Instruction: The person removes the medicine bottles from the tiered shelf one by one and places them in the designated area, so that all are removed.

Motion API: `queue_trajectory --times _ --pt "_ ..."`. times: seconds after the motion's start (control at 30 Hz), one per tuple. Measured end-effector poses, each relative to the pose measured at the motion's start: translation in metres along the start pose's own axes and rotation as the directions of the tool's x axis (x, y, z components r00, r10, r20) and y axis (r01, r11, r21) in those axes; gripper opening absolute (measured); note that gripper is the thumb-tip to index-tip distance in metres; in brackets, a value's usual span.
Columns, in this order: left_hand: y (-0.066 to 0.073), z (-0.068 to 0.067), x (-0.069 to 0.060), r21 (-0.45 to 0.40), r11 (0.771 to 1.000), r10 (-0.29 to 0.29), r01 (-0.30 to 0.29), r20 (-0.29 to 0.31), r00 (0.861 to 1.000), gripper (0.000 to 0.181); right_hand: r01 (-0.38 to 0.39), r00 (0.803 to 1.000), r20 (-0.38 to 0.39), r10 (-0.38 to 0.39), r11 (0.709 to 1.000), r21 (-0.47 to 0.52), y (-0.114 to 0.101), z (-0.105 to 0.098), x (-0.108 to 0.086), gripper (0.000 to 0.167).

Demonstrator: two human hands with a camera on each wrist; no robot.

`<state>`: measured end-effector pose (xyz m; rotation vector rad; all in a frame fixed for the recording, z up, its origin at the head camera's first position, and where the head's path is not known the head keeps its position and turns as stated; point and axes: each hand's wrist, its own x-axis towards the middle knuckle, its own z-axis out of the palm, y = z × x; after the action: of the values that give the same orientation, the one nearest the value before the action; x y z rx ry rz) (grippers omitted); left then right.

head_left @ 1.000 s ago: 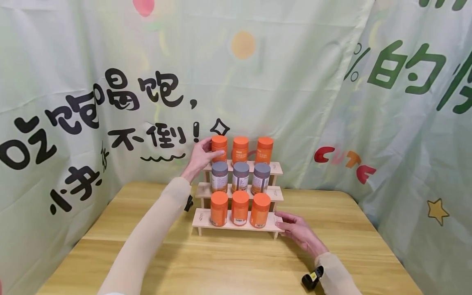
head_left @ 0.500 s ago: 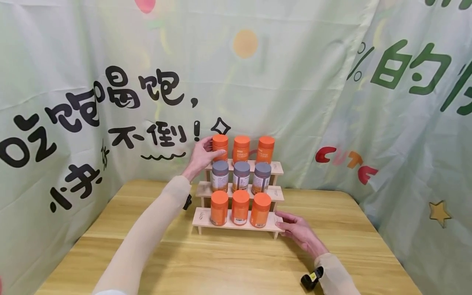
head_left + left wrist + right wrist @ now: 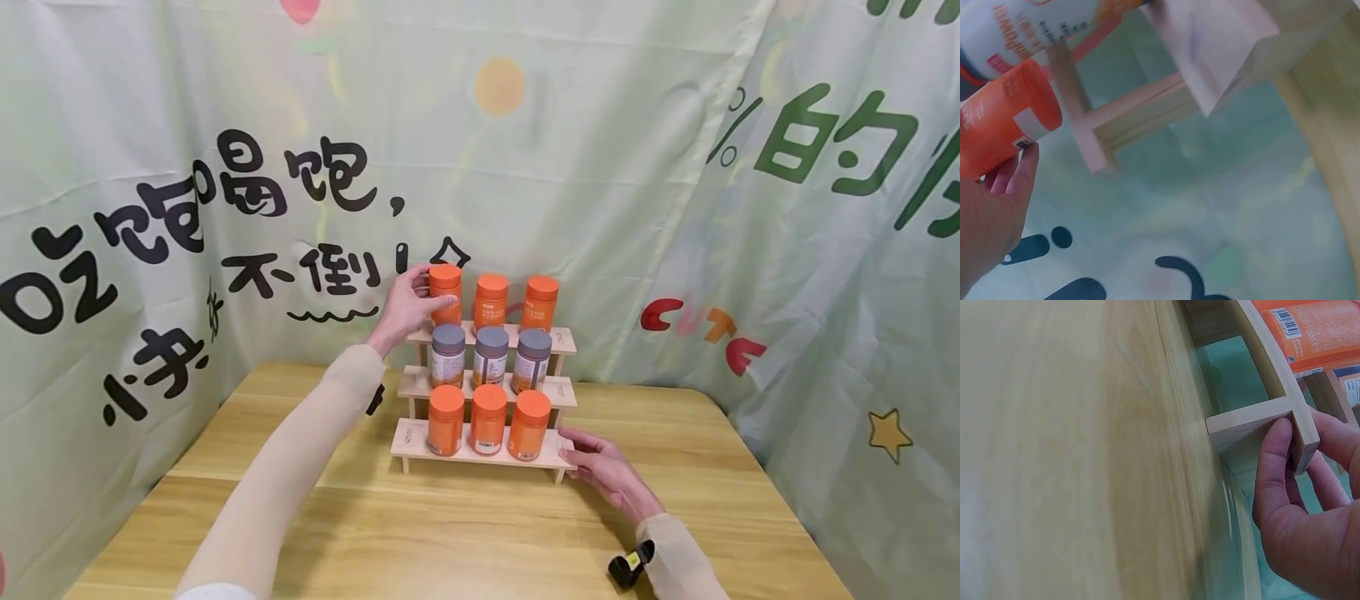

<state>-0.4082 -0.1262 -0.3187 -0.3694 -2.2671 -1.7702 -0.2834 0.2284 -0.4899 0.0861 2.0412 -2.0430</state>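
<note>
My left hand (image 3: 408,307) grips an orange bottle (image 3: 446,287) at the left end of the top step of a wooden three-step display rack (image 3: 411,435). In the left wrist view that bottle (image 3: 1029,103) shows its base free of the step, a little raised and tilted in that view. With thumb and fingers, my right hand (image 3: 611,475) pinches the right end of the lowest step, as the right wrist view shows at the shelf board (image 3: 1300,428). Two more orange bottles stand on the top step, three grey-capped bottles (image 3: 491,354) on the middle one, three orange bottles (image 3: 489,421) on the lowest.
The rack stands on a wood-grain table (image 3: 450,533). Close behind it hangs a pale green printed cloth (image 3: 585,167), which also runs along both sides. A small black device (image 3: 630,567) sits at my right wrist.
The left hand has lifted the top-left orange bottle slightly upward and a bit to the left. My right hand keeps its hold on the lowest step.
</note>
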Motion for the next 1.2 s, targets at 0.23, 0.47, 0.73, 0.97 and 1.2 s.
queue_trajectory --times 0.23,0.47,0.73,0.97,1.2 --pt "0.016 -0.016 -0.003 0.022 1.0 0.011 -0.011 0.009 1.0 0.066 -0.002 1.0 0.019 0.002 1.0 0.016 -0.001 0.004 0.001 0.056" --pt "0.023 -0.034 -0.006 0.018 1.0 0.022 -0.022 0.03 0.999 0.066 -0.008 1.0 0.02 0.008 1.0 0.013 -0.002 0.004 0.0 0.056" --pt "0.02 -0.053 -0.012 0.008 1.0 0.03 -0.03 0.047 0.998 0.065 -0.012 1.0 0.028 0.011 1.0 0.011 -0.002 0.001 0.0 0.057" --pt "0.01 -0.067 -0.019 0.02 0.998 0.056 -0.056 0.029 0.998 0.063 -0.013 1.0 0.023 0.012 0.999 0.032 -0.004 0.0 0.0 0.058" --pt "-0.013 -0.081 -0.031 0.043 0.999 0.023 -0.023 0.002 1.0 0.067 -0.025 0.999 0.029 0.024 0.999 0.022 -0.003 -0.001 -0.001 0.058"
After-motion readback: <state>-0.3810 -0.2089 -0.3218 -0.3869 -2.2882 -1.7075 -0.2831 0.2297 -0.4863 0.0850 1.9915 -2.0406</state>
